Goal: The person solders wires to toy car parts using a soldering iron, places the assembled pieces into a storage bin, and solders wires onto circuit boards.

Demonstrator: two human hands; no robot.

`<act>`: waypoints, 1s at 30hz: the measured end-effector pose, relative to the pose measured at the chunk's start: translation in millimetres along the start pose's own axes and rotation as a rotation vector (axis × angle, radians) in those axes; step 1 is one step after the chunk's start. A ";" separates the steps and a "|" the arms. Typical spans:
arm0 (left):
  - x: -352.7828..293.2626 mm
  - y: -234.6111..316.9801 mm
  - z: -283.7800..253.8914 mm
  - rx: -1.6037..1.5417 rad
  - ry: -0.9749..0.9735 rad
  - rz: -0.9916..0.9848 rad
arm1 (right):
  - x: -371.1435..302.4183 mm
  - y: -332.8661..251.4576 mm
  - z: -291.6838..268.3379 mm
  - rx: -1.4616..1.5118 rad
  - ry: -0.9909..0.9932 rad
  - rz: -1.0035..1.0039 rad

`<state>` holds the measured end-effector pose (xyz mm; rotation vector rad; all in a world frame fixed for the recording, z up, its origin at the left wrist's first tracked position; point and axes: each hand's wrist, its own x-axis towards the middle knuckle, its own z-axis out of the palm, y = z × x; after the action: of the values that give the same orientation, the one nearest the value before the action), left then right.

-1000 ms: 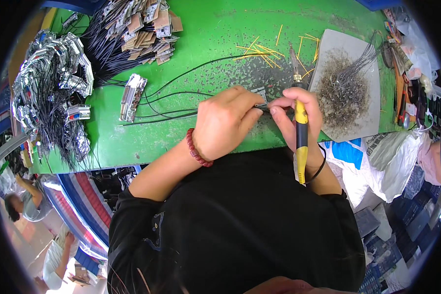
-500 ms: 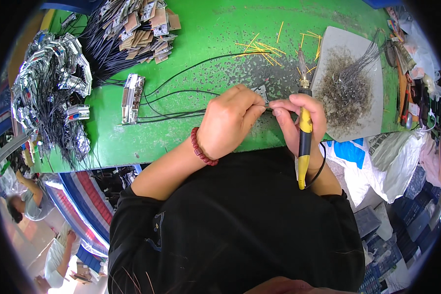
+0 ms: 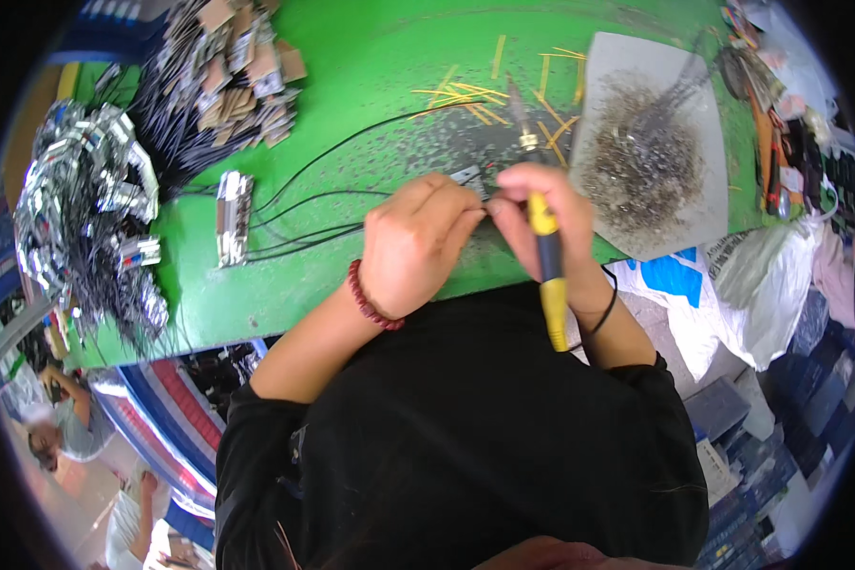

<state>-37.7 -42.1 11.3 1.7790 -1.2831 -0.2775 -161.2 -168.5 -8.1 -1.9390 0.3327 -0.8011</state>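
Note:
My left hand [image 3: 416,245], with a red bead bracelet at the wrist, is closed in a pinch on black cables [image 3: 325,236] above the green bench. The cables run left to a silver metal connector part [image 3: 234,220]. A small board piece [image 3: 466,176] peeks out beyond the left fingertips. My right hand [image 3: 553,204] holds a yellow-and-black soldering iron [image 3: 550,271] across its palm, tip pointing away from me. Its thumb and forefinger meet close beside the left fingertips; whatever lies between them is too small to make out.
Thin yellow tubes [image 3: 465,97] lie scattered beyond my hands. To the right is a grey board [image 3: 598,81] bearing dark debris and fine wires. Bundles of cabled boards [image 3: 247,71] and silver connectors [image 3: 62,176] heap up on the left. Other people [image 3: 71,427] are at lower left.
The whole view has shifted a little. Both hands stay together at the cable ends, and the soldering iron leans more to the left at its tip.

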 end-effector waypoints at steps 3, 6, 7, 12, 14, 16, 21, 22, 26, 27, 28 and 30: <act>8.2 2.7 0.8 0.210 0.003 0.079 | 8.0 6.9 -21.1 -0.177 -0.077 -0.208; 7.0 -7.2 8.1 0.261 -0.015 0.094 | -11.2 8.4 -37.6 0.380 0.206 0.212; 7.1 -8.7 8.5 0.269 -0.034 0.071 | -9.6 -0.3 -58.4 0.229 0.212 0.255; 0.8 -9.2 4.2 0.241 -0.067 0.162 | -40.4 30.7 -141.9 0.160 0.572 0.274; 1.5 -11.2 5.8 0.220 -0.064 0.143 | -38.5 33.5 -154.0 0.150 0.628 0.293; 2.6 -13.5 8.3 0.192 -0.068 0.125 | -39.0 34.5 -151.2 0.131 0.647 0.295; -1.4 -12.3 7.8 0.106 -0.048 0.011 | -33.8 35.2 -143.8 0.054 0.671 0.320; -1.9 -12.2 8.2 0.108 -0.051 0.009 | -33.6 34.8 -143.9 0.056 0.671 0.324; -3.2 -10.0 7.4 0.137 -0.045 -0.015 | -33.9 36.7 -147.3 0.063 0.627 0.344; -3.9 -10.0 7.3 0.141 -0.051 -0.027 | -35.1 37.5 -149.1 0.042 0.592 0.361; -4.9 -10.0 7.2 0.142 -0.051 -0.031 | -36.9 37.8 -149.7 0.042 0.589 0.363; -5.0 -10.3 7.7 0.149 -0.047 -0.028 | -39.0 39.7 -149.6 0.070 0.612 0.345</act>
<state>-38.0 -41.4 -2.4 1.9278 -1.3431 -0.2460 -284.6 -269.6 -11.7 -1.4752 0.9617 -1.1381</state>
